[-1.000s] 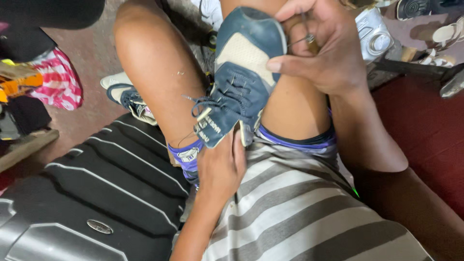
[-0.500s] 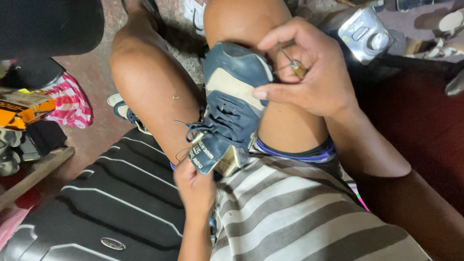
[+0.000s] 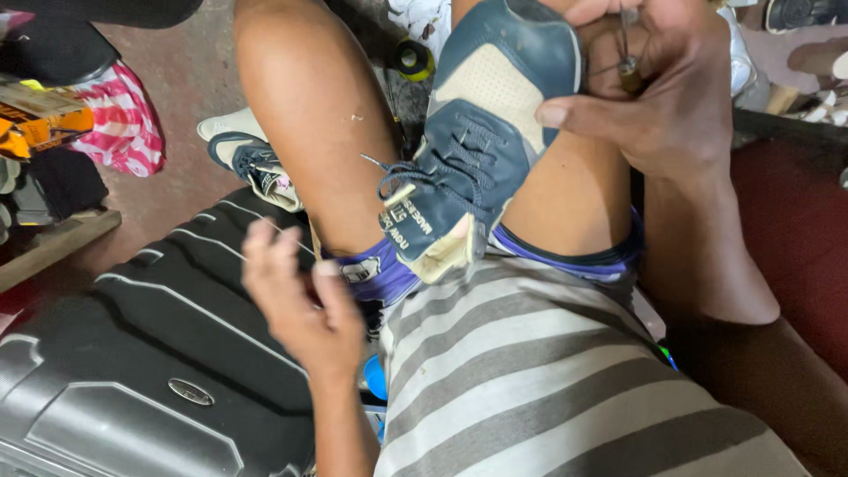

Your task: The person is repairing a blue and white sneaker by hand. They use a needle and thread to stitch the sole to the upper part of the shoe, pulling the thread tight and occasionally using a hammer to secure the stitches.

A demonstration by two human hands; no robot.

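Nearest, the person's striped shirt (image 3: pixel 565 380) fills the lower frame, with a dark ridged suitcase (image 3: pixel 150 353) beside the left knee. Over the suitcase the left hand (image 3: pixel 296 296) is raised, fingers loosely curled and pinched on a thin pale thread (image 3: pixel 231 249) drawn taut. Between the bare knees a blue and cream shoe (image 3: pixel 481 146) is wedged, heel toward the body, toe pointing away. The right hand (image 3: pixel 658 97) is closed around the toe, thumb pressed on its side, fingers gripping a small awl (image 3: pixel 629 71). Farther off on the floor lie another shoe (image 3: pixel 252 168) and a pink striped bag (image 3: pixel 124 128).
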